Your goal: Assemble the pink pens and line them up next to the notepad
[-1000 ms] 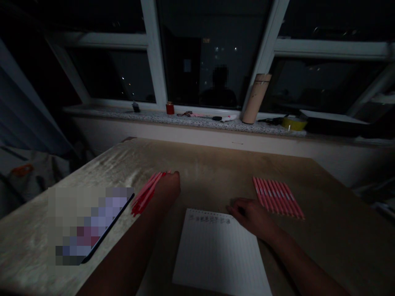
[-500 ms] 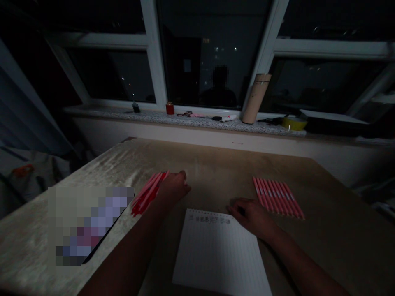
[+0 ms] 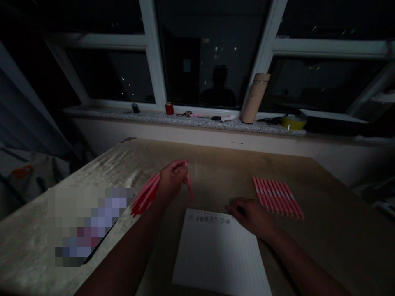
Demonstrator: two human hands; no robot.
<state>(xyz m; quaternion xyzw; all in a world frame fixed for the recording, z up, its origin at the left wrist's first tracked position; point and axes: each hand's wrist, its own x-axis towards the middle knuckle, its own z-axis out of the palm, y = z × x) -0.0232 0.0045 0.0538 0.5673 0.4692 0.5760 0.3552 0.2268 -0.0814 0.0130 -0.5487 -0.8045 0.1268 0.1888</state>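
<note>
Between the fingers of my left hand (image 3: 173,176) is a pink pencil (image 3: 189,190), held at a slant above the table with its lower end pointing down. Just left of that hand lies a loose pile of pink pencils (image 3: 145,194) on something red, partly covered by my wrist. My right hand (image 3: 249,213) rests with curled fingers by the upper right corner of a lined notepad (image 3: 220,259); I see nothing in it. Handwriting runs along the notepad's top line. To the right, several pink pencils (image 3: 276,196) lie side by side in a neat row.
A blurred-out flat object (image 3: 95,226) lies on the left of the table (image 3: 212,164). Along the windowsill (image 3: 123,114) stand a small red jar (image 3: 169,108), a tan flask (image 3: 255,98) and a yellow tape roll (image 3: 293,123). A wall and dark windows close off the far side.
My left hand has lifted and turned slightly, bringing a pink pencil out from the pile side into view, pointing down. My right hand and the pencil row stay put.
</note>
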